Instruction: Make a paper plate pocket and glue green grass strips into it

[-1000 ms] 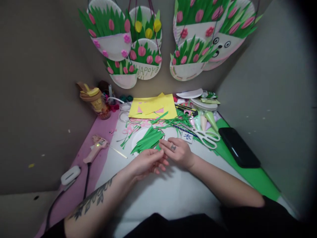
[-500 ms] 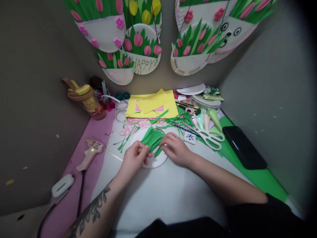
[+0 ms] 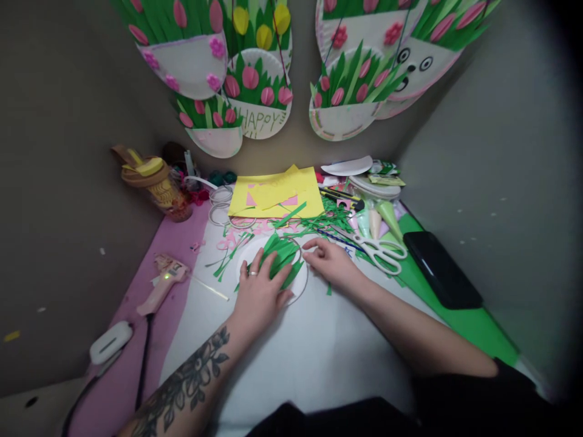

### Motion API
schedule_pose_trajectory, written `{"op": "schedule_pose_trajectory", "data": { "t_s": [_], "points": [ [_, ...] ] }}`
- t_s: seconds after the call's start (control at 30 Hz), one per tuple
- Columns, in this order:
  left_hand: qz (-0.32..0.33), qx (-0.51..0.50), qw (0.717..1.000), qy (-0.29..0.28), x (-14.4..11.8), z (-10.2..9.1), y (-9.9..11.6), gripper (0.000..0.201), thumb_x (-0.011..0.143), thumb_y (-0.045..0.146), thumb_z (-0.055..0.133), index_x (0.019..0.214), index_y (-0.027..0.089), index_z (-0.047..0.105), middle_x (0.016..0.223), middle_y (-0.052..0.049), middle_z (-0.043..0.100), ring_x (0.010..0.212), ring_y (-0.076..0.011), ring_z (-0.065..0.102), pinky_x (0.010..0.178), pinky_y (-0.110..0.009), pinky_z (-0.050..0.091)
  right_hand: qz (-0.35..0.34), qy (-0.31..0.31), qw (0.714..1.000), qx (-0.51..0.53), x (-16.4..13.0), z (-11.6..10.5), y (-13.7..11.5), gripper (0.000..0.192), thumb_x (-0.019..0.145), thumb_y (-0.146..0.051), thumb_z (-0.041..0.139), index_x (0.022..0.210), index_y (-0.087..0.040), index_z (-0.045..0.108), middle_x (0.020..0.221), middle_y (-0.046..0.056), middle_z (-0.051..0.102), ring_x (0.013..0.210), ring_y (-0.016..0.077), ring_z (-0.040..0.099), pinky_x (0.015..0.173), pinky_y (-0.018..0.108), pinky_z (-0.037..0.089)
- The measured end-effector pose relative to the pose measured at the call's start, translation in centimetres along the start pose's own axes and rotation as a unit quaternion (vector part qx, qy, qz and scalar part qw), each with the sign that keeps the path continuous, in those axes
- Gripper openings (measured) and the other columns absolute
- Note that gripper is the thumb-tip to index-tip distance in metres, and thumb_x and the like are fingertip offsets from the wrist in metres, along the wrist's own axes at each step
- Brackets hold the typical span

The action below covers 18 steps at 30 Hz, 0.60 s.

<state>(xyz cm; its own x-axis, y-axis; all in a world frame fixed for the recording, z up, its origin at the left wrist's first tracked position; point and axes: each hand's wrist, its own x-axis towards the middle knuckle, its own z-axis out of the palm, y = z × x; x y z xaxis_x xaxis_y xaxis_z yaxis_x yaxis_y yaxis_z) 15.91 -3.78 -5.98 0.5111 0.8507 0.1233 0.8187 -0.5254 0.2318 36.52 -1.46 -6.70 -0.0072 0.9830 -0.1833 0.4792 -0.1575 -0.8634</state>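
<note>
My left hand (image 3: pixel 259 285) lies spread over a bunch of green paper leaves (image 3: pixel 283 247), its fingers fanned out across them. Beneath the leaves is a white paper plate (image 3: pixel 298 290), flat on the table and partly covered by that hand. At the plate's right edge is my right hand (image 3: pixel 332 266), thumb and forefinger bent but apart, with nothing visible between them. A small green paper strip (image 3: pixel 329 289) shows just below the right hand; whether it touches the hand I cannot tell.
Yellow paper (image 3: pixel 276 194) and green scraps (image 3: pixel 334 215) lie behind the plate. White-handled scissors (image 3: pixel 382 252) and a black phone (image 3: pixel 441 270) are at right. A pink glue gun (image 3: pixel 164 282), a glue stick (image 3: pixel 209 288) and a cup (image 3: pixel 157 188) are at left. Paper-plate flower crafts (image 3: pixel 259 91) hang ahead.
My left hand has gone from pinching the leaves to lying spread on top of them. My right hand has drawn off the leaves to the right.
</note>
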Motion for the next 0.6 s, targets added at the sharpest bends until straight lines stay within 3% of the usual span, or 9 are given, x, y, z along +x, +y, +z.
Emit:
{"op": "schedule_pose_trajectory", "data": {
  "t_s": [0.07,0.13,0.27,0.4,0.6],
  "points": [
    [0.014,0.024,0.999,-0.017,0.0,0.8,0.4,0.042,0.088,0.035,0.057,0.130,0.036,0.056,0.149,-0.010,0.041,0.142,-0.0396,0.023,0.106,-0.069,0.022,-0.066,0.066,0.984,-0.151,1.5,-0.6,-0.7,0.021,0.085,-0.037,0.053,0.093,-0.020,0.062,0.063,-0.001,0.061,0.061,0.0153,0.059,0.057,0.024,0.041],
    [0.014,0.034,0.999,-0.028,0.0,1.3,0.4,0.039,0.091,0.034,0.051,0.130,0.038,0.056,0.150,-0.010,0.039,0.142,-0.0408,0.021,0.104,-0.071,0.022,-0.077,0.045,0.963,-0.253,3.5,-0.7,-1.5,0.022,0.087,-0.035,0.051,0.092,-0.020,0.065,0.074,0.004,0.067,0.071,0.0185,0.061,0.061,0.026,0.040],
    [0.023,0.031,0.997,-0.070,0.0,1.7,0.0,0.042,0.091,0.027,0.050,0.131,0.041,0.055,0.152,-0.010,0.036,0.143,-0.0444,0.018,0.101,-0.075,0.023,-0.078,-0.013,0.956,-0.283,6.8,0.0,-2.7,0.014,0.077,-0.028,0.063,0.069,-0.018,0.065,0.073,0.007,0.069,0.074,0.0211,0.061,0.063,0.027,0.038],
    [0.031,0.030,0.996,-0.082,0.0,1.9,-0.2,0.041,0.092,0.026,0.047,0.130,0.040,0.056,0.152,-0.010,0.037,0.142,-0.0457,0.020,0.100,-0.076,0.023,-0.066,-0.044,0.961,-0.266,8.2,-0.2,-3.1,0.015,0.072,-0.022,0.064,0.059,-0.018,0.061,0.061,0.002,0.063,0.064,0.0163,0.057,0.057,0.025,0.036],
    [0.043,0.013,0.997,-0.055,-0.2,2.1,-0.4,0.043,0.091,0.022,0.046,0.129,0.039,0.057,0.151,-0.010,0.040,0.140,-0.0453,0.026,0.099,-0.074,0.028,-0.061,-0.009,0.978,-0.200,8.1,-3.9,-3.9,0.028,0.074,-0.041,0.062,0.060,-0.018,0.059,0.053,-0.004,0.051,0.053,0.0105,0.045,0.050,0.023,0.030]
  ]
}}
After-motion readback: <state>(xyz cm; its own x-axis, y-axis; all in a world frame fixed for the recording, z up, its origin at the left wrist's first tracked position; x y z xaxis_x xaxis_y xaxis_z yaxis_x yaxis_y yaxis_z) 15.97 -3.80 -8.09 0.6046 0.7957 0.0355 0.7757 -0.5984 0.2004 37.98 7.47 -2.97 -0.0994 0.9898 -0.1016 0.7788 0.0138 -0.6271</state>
